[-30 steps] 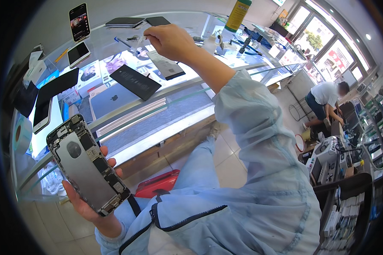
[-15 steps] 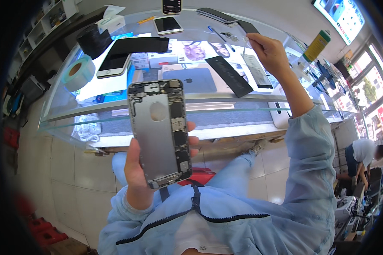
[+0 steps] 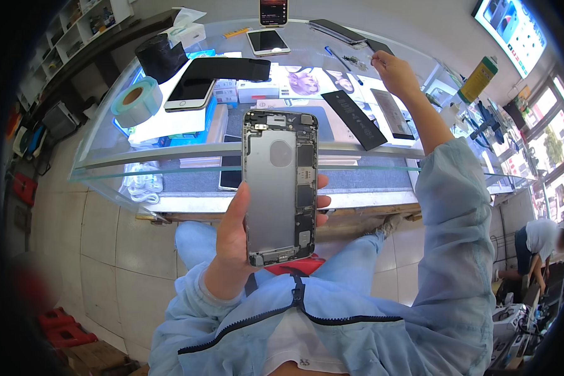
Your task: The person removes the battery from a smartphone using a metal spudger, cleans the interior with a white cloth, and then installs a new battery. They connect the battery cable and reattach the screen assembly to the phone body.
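Observation:
My left hand point(image 3: 230, 235) grips an opened smartphone body point(image 3: 268, 200) upright over the counter's front edge, thumb on one side and fingertips on the other. Bare silver metal fills the empty battery bay, with circuit boards along its right side. Over the glass counter point(image 3: 232, 149), my right hand point(image 3: 395, 76) reaches to the back right with its fingers closed; whatever lies between the fingertips is too small to make out. Small loose parts point(image 3: 357, 62) and a blue pen point(image 3: 339, 61) lie beside it. Nearer me rest a black phone battery point(image 3: 354, 120) and a flat grey piece point(image 3: 391, 114).
On the counter's left are a tape roll point(image 3: 136, 103), a white-framed phone point(image 3: 191, 94), a black screen panel point(image 3: 229, 67) and a tissue box point(image 3: 185, 36). A yellow-green can point(image 3: 479, 79) stands at right. Another person point(image 3: 536, 247) bends down at far right.
The phone body in my left hand has shifted right and straightened up. My right hand stays at the back right of the counter, fingers still closed. The whole view has turned slightly.

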### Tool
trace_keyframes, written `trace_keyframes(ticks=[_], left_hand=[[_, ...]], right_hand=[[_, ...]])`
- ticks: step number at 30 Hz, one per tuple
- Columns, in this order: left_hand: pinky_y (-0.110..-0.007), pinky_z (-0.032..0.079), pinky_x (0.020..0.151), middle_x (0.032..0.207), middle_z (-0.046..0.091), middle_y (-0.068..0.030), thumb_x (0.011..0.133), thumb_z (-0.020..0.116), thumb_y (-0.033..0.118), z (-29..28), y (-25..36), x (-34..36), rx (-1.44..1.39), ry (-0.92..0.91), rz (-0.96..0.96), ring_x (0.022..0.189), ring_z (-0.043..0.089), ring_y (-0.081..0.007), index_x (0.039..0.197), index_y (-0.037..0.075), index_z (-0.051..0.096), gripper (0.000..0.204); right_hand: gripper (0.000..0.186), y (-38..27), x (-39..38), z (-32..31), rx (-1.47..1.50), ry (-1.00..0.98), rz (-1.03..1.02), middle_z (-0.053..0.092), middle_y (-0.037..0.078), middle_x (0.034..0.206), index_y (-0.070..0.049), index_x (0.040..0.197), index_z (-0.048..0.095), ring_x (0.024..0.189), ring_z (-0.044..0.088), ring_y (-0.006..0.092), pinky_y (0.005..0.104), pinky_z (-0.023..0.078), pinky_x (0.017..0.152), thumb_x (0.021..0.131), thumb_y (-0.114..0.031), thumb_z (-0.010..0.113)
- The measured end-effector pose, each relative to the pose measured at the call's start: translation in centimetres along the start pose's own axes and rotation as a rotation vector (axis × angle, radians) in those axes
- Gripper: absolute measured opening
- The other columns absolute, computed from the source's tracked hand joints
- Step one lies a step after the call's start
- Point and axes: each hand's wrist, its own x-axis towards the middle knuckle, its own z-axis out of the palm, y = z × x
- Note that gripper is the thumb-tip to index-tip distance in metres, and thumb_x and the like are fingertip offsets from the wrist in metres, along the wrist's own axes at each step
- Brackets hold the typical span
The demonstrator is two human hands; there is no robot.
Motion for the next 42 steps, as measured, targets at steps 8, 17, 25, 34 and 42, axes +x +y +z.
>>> trace_keyframes(ticks=[8,17,25,34,42], left_hand=[[-0.044,0.044,0.098,0.135,0.034,-0.0287,0.096,0.034,0.047,-0.1,-0.5,0.3,-0.002,0.039,-0.003,0.12,0.046,-0.0353,0.142,-0.001,0.016,0.069],[-0.042,0.046,0.096,0.133,0.036,-0.0282,0.096,0.033,0.047,0.1,-0.7,0.2,0.045,0.07,-0.015,0.118,0.048,-0.0338,0.141,-0.002,0.017,0.068],[-0.042,0.046,0.097,0.133,0.037,-0.0282,0.096,0.034,0.047,0.5,-0.7,0.2,0.057,0.086,-0.016,0.117,0.048,-0.0335,0.141,-0.002,0.019,0.069],[-0.044,0.046,0.096,0.134,0.036,-0.0294,0.095,0.036,0.049,0.4,-0.7,0.3,0.032,0.08,-0.008,0.118,0.048,-0.0352,0.142,-0.001,0.017,0.071],[-0.049,0.043,0.098,0.137,0.031,-0.0323,0.095,0.034,0.048,-0.4,-1.9,0.9,-0.113,0.022,-0.05,0.121,0.045,-0.0405,0.142,-0.001,0.017,0.07]], right_hand=[[0.03,1.4,1.7,0.5,-0.017,0.029,0.127,0.064,0.018,0.096,-0.007,0.094,0.064,0.09,0.06,0.0387,0.0472,0.046,0.079,0.089,-0.03,0.045],[0.036,3.0,2.6,1.3,0.014,0.043,0.267,0.064,0.02,0.099,-0.003,0.095,0.067,0.096,0.059,0.0389,0.0454,0.045,0.085,0.089,-0.032,0.047],[0.039,3.6,3.7,0.6,0.227,0.164,0.303,0.064,0.024,0.096,0.001,0.093,0.066,0.097,0.06,0.0385,0.0439,0.045,0.083,0.09,-0.033,0.049],[0.037,-3.4,-3.4,-8.1,1.067,0.015,0.074,0.062,0.016,0.102,0.005,0.125,0.046,0.075,0.054,0.0138,0.0271,0.047,0.07,0.091,-0.011,0.045],[0.023,1.9,-14.8,-12.3,0.732,0.109,0.045,0.067,0.016,0.097,0.003,0.112,0.046,0.077,0.065,0.0159,0.0253,0.054,0.07,0.091,-0.004,0.052]])
